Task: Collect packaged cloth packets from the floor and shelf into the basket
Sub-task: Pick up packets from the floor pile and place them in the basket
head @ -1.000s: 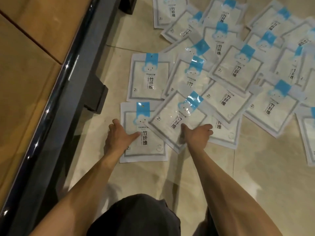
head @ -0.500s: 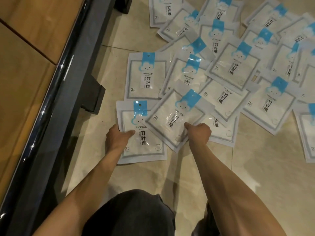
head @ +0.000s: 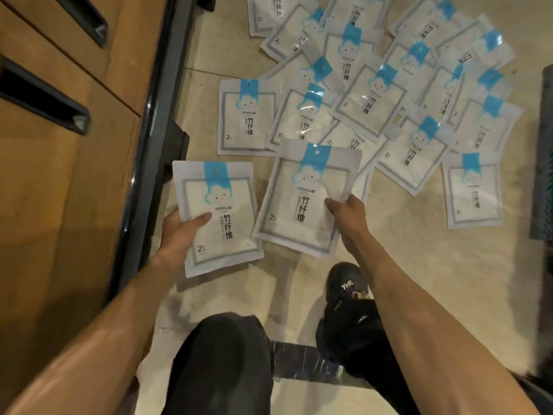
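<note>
A knee in dark trousers [head: 221,363] and a black shoe [head: 347,298] stand on the beige tiled floor [head: 419,265]. Just beyond, the left hand [head: 179,232] grips a white plastic cloth packet with a blue cloud tab [head: 227,205], thumb across its front and fingers behind. The right hand [head: 350,214] pinches the right edge of a second matching packet [head: 299,181], tilted beside the first. Both packets are lifted off the tiles. Farther off, a spread of overlapping identical packets [head: 368,97] lies on the floor, one lone packet [head: 472,190] apart at the right. A wooden cabinet [head: 59,175] with a black glossy rail [head: 149,115] runs along the left. A dark green meshed object [head: 543,151] shows at the right edge; what it is, I cannot tell.
</note>
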A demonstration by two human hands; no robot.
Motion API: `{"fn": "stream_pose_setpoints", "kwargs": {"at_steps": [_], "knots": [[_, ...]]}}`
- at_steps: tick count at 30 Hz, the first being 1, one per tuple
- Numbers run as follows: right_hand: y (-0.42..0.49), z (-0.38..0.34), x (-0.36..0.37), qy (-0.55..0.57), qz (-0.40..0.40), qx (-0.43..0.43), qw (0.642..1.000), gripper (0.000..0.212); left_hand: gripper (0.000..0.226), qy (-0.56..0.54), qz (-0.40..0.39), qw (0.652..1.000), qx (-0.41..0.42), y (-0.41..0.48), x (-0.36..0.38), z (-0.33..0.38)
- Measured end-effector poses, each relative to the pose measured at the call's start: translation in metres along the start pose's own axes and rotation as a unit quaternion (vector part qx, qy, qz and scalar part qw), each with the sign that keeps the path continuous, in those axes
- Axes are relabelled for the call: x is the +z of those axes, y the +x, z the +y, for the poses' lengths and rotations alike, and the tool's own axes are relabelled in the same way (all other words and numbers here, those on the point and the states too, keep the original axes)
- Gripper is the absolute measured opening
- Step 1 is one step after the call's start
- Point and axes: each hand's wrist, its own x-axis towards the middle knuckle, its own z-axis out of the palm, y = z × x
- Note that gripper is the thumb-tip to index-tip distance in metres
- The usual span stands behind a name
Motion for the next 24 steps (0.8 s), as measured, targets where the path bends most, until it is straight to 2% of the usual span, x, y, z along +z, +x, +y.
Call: {"fn": "stream_pose_setpoints", "kwargs": {"at_steps": [3, 5, 12, 18, 20, 24], "knots": [[-0.056, -0.024, -0.023, 0.017, -0.037, 0.039, 0.998, 0.019, 0.015, -0.022, -0.011, 0.999, -0.028, -0.052, -0.016, 0.028], [-0.097, -0.039, -0.038, 0.033, -0.052, 0.065, 0.996, 0.016, 0.014, -0.029, -0.030, 0.998, -0.048, -0.086, -0.023, 0.049], [-0.240, -0.101, -0.096, 0.101, -0.006, 0.081, 0.992, 0.010, 0.039, -0.040, -0.123, 0.987, -0.100, -0.209, -0.049, 0.124], [-0.344, -0.126, -0.161, 0.125, -0.024, 0.085, 0.988, 0.011, 0.054, 0.005, -0.190, 0.977, -0.096, -0.306, -0.058, 0.178], [-0.367, -0.123, -0.185, 0.119, -0.035, 0.083, 0.989, 0.014, 0.051, 0.027, -0.209, 0.973, -0.094, -0.329, -0.052, 0.190], [-0.407, -0.093, -0.239, 0.150, -0.026, 0.104, 0.983, 0.020, 0.024, 0.089, -0.255, 0.959, -0.086, -0.376, -0.020, 0.200]]}}
